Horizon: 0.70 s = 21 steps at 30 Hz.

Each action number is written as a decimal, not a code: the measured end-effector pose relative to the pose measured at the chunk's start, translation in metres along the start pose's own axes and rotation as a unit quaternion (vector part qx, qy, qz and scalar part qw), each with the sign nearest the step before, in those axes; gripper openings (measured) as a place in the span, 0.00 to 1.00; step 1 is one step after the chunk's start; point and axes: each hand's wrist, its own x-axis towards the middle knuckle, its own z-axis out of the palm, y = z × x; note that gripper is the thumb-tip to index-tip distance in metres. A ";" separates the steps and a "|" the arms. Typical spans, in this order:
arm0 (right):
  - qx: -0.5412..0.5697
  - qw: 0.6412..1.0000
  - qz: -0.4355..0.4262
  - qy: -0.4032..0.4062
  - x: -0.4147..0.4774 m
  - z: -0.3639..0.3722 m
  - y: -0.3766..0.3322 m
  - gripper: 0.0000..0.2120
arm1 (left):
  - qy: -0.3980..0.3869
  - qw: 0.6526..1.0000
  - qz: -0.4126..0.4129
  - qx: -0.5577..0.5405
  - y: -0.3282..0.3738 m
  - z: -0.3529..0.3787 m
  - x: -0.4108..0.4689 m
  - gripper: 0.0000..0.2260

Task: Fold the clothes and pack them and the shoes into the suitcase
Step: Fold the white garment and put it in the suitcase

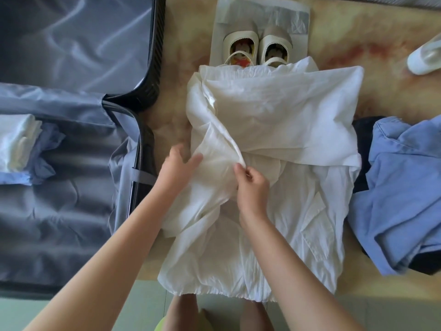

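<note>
A white garment [281,120] lies spread on the tan surface in the middle, its sleeves folded across the body. My right hand [250,185] pinches a sleeve edge near the centre. My left hand [177,164] lies with straight fingers on the thin white cloth beside it. A pair of cream shoes [259,47] stands just beyond the garment, partly covered by its far edge. The open suitcase [71,144] with grey lining fills the left side and holds folded white and blue clothes [16,146].
A crumpled blue shirt [405,187] lies over dark cloth [360,149] at the right. The shoes stand on a white plastic bag [262,13]. A white object [427,56] lies at the far right edge. My knees show below the surface's front edge.
</note>
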 end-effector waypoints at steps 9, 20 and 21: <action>-0.033 0.999 0.035 -0.006 0.017 -0.007 0.004 0.05 | -0.048 0.999 -0.007 0.020 -0.014 -0.008 -0.018 0.17; -0.222 0.935 -0.258 -0.095 -0.072 -0.012 -0.007 0.16 | 0.068 0.991 0.108 0.025 0.016 -0.030 -0.040 0.13; -0.260 0.923 -0.262 -0.107 -0.075 -0.012 -0.006 0.20 | 0.058 0.993 0.104 0.007 0.017 -0.030 -0.041 0.13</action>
